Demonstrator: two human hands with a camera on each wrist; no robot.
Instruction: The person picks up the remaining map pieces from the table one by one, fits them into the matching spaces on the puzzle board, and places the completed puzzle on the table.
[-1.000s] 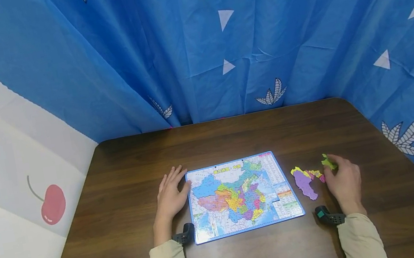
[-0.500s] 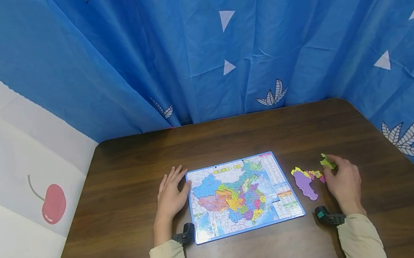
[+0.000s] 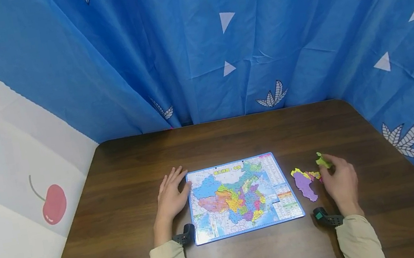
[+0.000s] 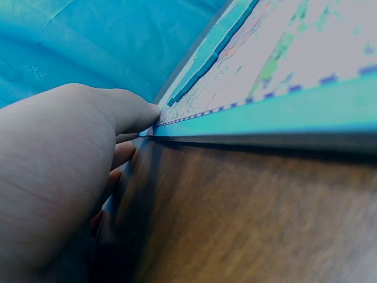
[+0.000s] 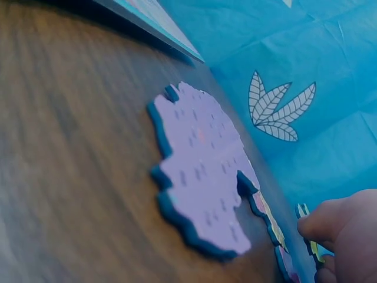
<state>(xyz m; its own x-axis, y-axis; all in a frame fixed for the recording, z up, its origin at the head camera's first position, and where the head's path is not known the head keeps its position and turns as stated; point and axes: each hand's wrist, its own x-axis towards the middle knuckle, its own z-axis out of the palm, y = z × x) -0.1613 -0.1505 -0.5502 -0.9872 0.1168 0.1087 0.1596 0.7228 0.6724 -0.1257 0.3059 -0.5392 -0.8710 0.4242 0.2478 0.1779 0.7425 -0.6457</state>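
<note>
A map puzzle board [image 3: 216, 232] with a blue rim and many coloured pieces lies flat on the table. At its upper left edge rests my left hand [image 3: 171, 199], fingers stretched forward, and in the left wrist view its thumb [image 4: 138, 111] touches the rim. My right hand [image 3: 341, 182] pinches a yellow-green puzzle piece [image 3: 323, 161] between thumb and fingers, to the right of the board. Beside it on the table lies a large purple puzzle piece [image 3: 304, 185], seen close in the right wrist view. Smaller yellow and pink pieces [image 3: 313, 175] sit between it and the hand.
The brown wooden table [image 3: 241, 137] runs back to a blue curtain [image 3: 185, 50]. On the left hangs a white patterned cloth [image 3: 9, 148]. Each wrist wears a black camera on a strap.
My right hand has moved slightly left with the yellow-green puzzle piece, toward the purple one. The left hand stays at the board's edge.
</note>
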